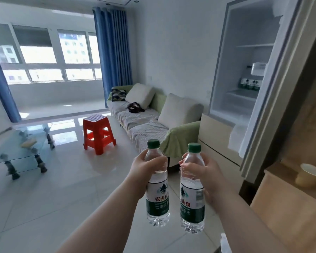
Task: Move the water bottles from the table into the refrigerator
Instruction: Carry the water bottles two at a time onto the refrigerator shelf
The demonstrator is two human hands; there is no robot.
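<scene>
Green-capped left bottle (157,183) and right bottle (192,189) stand upright in mid-air, side by side, apart. Ahead, the open refrigerator (244,70) holds more bottles (249,84); sofa (144,117) beside. Left hand (144,170) and right hand (206,176) each wrap one.

Two green-capped water bottles (157,181) — upright, held

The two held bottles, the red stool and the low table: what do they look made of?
Left bottle and right bottle: clear thin plastic, see-through, with glossy printed labels. Red stool: likely moulded plastic, uniform colour, perforated seat. Low table: glass top, transparent and reflective; its legs are too blurred to tell.
</scene>
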